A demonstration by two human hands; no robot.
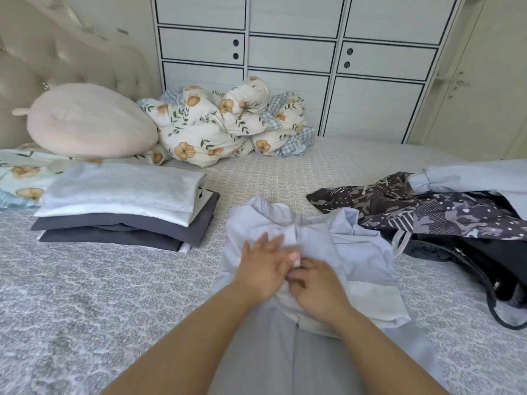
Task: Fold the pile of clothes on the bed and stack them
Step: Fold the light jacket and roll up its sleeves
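Near the bed's front edge, middle: a pale blue-white garment [308, 252] lies crumpled on the bed [85, 295], and both hands work at its centre.
Left hand [263, 270]: its fingers lie mostly straight and spread on the cloth, pressing it flat — probably to pin the fabric while the other hand works.
Right hand [315, 289]: its fingers are curled in and appear to pinch a small bunch of the same garment beside the left hand's fingertips; the exact grip is partly hidden by blur.
Why held so: the hands sit close together at what looks like a collar or seam, which suggests the person is straightening that part before any fold is made.
Folded stack [125, 206]: toward the bed's left side, well apart from the hands, white pieces lie on top of dark grey ones with edges roughly squared. It sits within reach, so finished items can go straight on top.
Unfolded pile [445, 215]: at the bed's right edge, a dark patterned garment is tangled with a pale blue one and a black item with straps — still waiting.
Far edge of the bed: a round pink pillow [88, 121] and a bundled floral quilt [225, 121] are pushed back against the headboard and wardrobe [291, 52], leaving working room.
Progress: partly through; several pieces are stacked, one is in hand, and a few remain.
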